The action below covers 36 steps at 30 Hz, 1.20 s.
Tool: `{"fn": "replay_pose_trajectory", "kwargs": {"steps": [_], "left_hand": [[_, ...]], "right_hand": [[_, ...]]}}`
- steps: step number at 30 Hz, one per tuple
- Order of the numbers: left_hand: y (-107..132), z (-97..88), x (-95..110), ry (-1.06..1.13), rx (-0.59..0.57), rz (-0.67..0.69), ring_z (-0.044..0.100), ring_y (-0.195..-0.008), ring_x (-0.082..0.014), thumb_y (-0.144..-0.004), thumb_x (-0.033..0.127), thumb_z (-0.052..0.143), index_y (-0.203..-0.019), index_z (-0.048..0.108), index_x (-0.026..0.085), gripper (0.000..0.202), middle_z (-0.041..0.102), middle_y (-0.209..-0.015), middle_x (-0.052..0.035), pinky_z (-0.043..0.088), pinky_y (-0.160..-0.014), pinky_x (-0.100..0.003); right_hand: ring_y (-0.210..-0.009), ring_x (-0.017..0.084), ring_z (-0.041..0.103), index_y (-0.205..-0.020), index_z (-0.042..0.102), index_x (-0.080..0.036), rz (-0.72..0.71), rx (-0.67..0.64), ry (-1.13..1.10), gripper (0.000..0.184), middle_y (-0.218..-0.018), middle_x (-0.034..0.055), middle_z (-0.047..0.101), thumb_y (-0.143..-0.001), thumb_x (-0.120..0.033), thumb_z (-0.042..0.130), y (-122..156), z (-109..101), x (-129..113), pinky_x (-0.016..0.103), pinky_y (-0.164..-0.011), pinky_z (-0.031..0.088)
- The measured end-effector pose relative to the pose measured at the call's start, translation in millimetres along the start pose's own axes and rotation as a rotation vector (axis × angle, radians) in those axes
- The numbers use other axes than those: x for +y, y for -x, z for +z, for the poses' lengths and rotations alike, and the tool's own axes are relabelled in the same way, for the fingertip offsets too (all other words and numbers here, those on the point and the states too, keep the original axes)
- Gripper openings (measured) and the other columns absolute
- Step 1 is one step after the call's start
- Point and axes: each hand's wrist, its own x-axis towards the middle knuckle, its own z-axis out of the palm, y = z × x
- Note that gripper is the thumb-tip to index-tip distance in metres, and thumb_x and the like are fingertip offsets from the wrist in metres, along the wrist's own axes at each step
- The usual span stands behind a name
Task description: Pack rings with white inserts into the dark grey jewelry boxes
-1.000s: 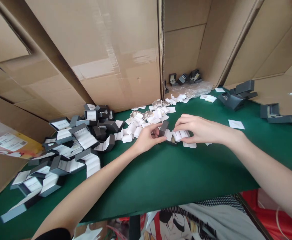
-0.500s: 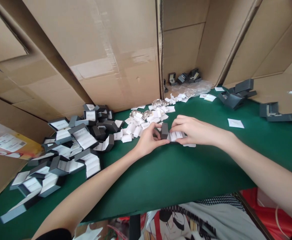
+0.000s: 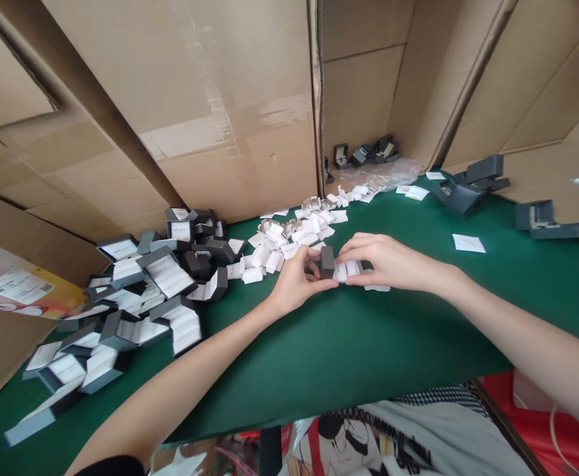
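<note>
My left hand [image 3: 297,281] pinches the upright lid of a small open grey box [image 3: 327,262] near the middle of the green table [image 3: 349,344]. My right hand [image 3: 386,261] curls its fingers over the box's white insert [image 3: 347,269] and presses on it. A scatter of white paper inserts [image 3: 294,235] lies just behind my hands. More open grey boxes with white linings [image 3: 135,297] are heaped to the left.
Cardboard walls [image 3: 220,112] rise close behind the table. A clear plastic bag [image 3: 379,175] and a few dark boxes [image 3: 369,153] sit in the back corner. Larger grey boxes [image 3: 468,185] and a loose white card [image 3: 468,243] lie on the right. A yellow packet [image 3: 16,291] is at far left.
Both hands drew slightly closer together on the small box, and the white insert now sits lower against the box. The piles have not moved.
</note>
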Motion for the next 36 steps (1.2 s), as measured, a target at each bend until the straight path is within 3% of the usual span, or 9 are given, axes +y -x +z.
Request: {"fn": "replay_pose_trajectory", "kwargs": {"steps": [7,24,30,36], "left_hand": [[1,0.7,2,0.004,0.007,-0.019,0.058,-0.069,-0.0117,-0.062,0.037,0.079,-0.09,0.041,0.02,0.05,0.058,-0.083,0.0008,0.053,-0.059,-0.025],[3,1.5,-1,0.036,0.003,-0.002,0.06,-0.076,-0.0132,-0.067,0.036,0.076,-0.09,0.04,0.02,0.046,0.059,-0.089,-0.0009,0.052,-0.064,-0.025],[1,-1.4,-2,0.073,-0.003,-0.001,0.06,-0.085,-0.0143,-0.07,0.032,0.073,-0.089,0.036,0.021,0.043,0.058,-0.097,-0.0026,0.052,-0.065,-0.025],[-1,-2.8,-3,0.045,0.019,-0.007,0.06,-0.086,-0.0152,-0.069,0.032,0.073,-0.089,0.035,0.021,0.044,0.058,-0.099,-0.0031,0.052,-0.061,-0.023]], "right_hand": [[-0.095,0.022,0.06,-0.098,0.069,-0.019,-0.026,0.05,-0.059,0.024,-0.103,0.0066,0.068,-0.076,-0.028,0.064,-1,2,2,0.035,-0.083,0.047],[-0.094,0.022,0.057,-0.1,0.07,-0.02,0.033,0.06,-0.305,0.034,-0.097,0.0062,0.07,-0.072,-0.039,0.069,-3,10,11,0.037,-0.082,0.045],[-0.096,0.022,0.058,-0.112,0.066,-0.02,0.103,0.106,-0.305,0.041,-0.105,0.0075,0.068,-0.074,-0.038,0.068,-4,19,5,0.036,-0.081,0.046],[-0.117,0.025,0.051,-0.126,0.054,-0.024,0.061,0.072,-0.305,0.057,-0.129,0.0071,0.055,-0.073,-0.043,0.067,0,6,13,0.041,-0.095,0.04]]}}
